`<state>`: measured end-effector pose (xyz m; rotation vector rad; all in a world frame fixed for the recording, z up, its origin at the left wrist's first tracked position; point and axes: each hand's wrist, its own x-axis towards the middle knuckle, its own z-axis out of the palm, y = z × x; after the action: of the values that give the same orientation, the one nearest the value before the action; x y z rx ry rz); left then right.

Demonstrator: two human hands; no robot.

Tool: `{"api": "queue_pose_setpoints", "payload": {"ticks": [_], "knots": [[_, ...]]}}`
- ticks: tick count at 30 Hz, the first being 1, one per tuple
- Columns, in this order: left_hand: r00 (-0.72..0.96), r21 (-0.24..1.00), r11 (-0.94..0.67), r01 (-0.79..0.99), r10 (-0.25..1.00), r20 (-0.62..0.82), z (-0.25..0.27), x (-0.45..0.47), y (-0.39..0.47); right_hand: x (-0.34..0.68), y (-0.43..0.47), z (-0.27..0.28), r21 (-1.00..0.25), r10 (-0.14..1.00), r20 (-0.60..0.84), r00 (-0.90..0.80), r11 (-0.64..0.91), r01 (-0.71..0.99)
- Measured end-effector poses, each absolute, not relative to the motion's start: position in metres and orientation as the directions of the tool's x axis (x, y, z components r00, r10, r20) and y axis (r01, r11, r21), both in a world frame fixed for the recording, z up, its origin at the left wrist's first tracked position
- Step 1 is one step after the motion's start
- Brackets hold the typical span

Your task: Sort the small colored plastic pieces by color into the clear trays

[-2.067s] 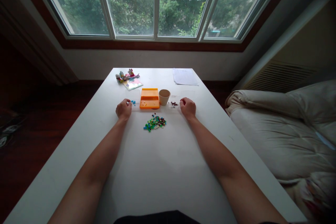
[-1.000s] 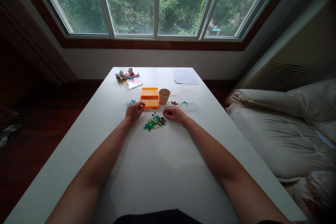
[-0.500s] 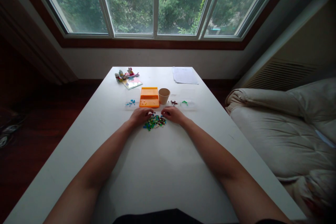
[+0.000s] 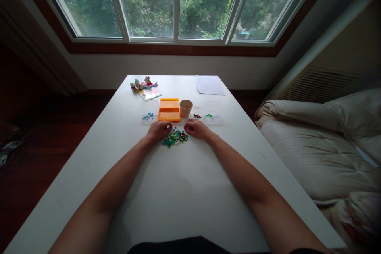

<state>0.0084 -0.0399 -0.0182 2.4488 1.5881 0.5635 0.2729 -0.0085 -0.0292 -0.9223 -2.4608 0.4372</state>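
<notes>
A loose pile of small coloured building bricks [image 4: 175, 139], mostly green with some blue, brown and white, lies on the white table [image 4: 181, 190]. At the pile's upper left is my left hand [image 4: 159, 129], its fingers curled together; anything between them is too small to make out. My right hand [image 4: 196, 129] rests at the upper right of the pile, thumb and fingers also closed in a pinch whose contents I cannot see. Just beyond the hands stand an orange plastic tray [image 4: 169, 110] with a few tiny pieces in it and a tan paper cup [image 4: 186, 108].
Clear boxes hold blue pieces [image 4: 148, 116], brown pieces [image 4: 197, 116] and green pieces [image 4: 209, 116]. Small figures [image 4: 143, 83] and a card [image 4: 150, 93] lie at the back left, papers [image 4: 210, 85] at the back right. A cream sofa [image 4: 321, 154] flanks the table's right side.
Both hands have drawn slightly apart, the left shifting a little left and the right a little right, and their fingers have curled in more. The pile looks the same.
</notes>
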Motion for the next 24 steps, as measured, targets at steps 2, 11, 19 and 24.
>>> {"api": "queue_pose_setpoints", "payload": {"ticks": [2, 11, 19, 24], "knots": [[0.329, 0.344, -0.390, 0.854, 0.917, 0.223, -0.019, 0.009, -0.039, 0.273, -0.007, -0.031, -0.442, 0.699, 0.340, -0.630, 0.710, 0.549], [0.250, 0.347, -0.331, 0.878, 0.933, 0.258, -0.022, 0.019, -0.041, 0.287, 0.006, -0.030, -0.453, 0.811, 0.562, -0.164, 0.468, 0.759], [0.348, 0.409, -0.427, 0.806, 0.902, 0.256, -0.024, 0.016, -0.041, 0.292, 0.010, -0.035, -0.453, 0.810, 0.574, -0.118, 0.434, 0.779], [0.406, 0.428, -0.471, 0.772, 0.882, 0.239, -0.024, 0.014, -0.041, 0.284, 0.001, -0.032, -0.456, 0.809, 0.555, -0.193, 0.490, 0.742]]}}
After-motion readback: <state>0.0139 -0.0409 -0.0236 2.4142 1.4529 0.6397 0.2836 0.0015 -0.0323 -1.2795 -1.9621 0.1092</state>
